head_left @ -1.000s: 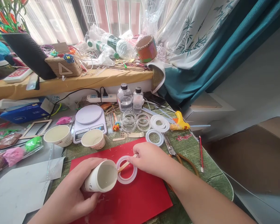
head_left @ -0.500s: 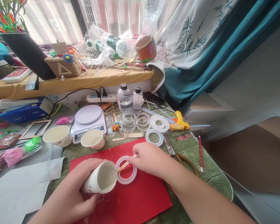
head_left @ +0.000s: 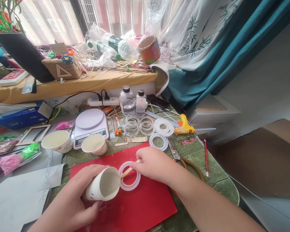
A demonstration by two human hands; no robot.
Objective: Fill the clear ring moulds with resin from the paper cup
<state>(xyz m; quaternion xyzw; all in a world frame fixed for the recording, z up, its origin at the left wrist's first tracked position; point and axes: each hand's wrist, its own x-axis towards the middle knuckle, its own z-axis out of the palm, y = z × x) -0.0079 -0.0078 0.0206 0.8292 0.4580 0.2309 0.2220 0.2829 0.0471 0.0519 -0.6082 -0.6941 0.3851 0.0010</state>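
Note:
My left hand (head_left: 81, 193) is wrapped round a white paper cup (head_left: 103, 185), tilted so its mouth faces right and toward me. Some clear liquid seems to lie inside it. A wooden stick (head_left: 126, 173) is pinched in my right hand (head_left: 151, 162), its lower end at the cup's rim. Beneath the stick, a translucent ring-shaped mold (head_left: 130, 186) lies on the red sheet (head_left: 145, 206). The cup's rim is just left of the ring, over its edge. Whether liquid is running down the stick is too small to tell.
Behind the sheet stand two paper cups (head_left: 94, 144), a kitchen scale (head_left: 90, 129), two clear bottles (head_left: 128, 101) and stacked clear rings (head_left: 131, 125). To the right are white ring molds (head_left: 159, 142), scissors (head_left: 174, 149), a yellow glue gun (head_left: 185, 125) and a red pencil (head_left: 206, 158).
The whole view has shifted slightly, so everything appears a little further left. Both hands keep their hold, with the cup and stick in nearly the same place over the ring.

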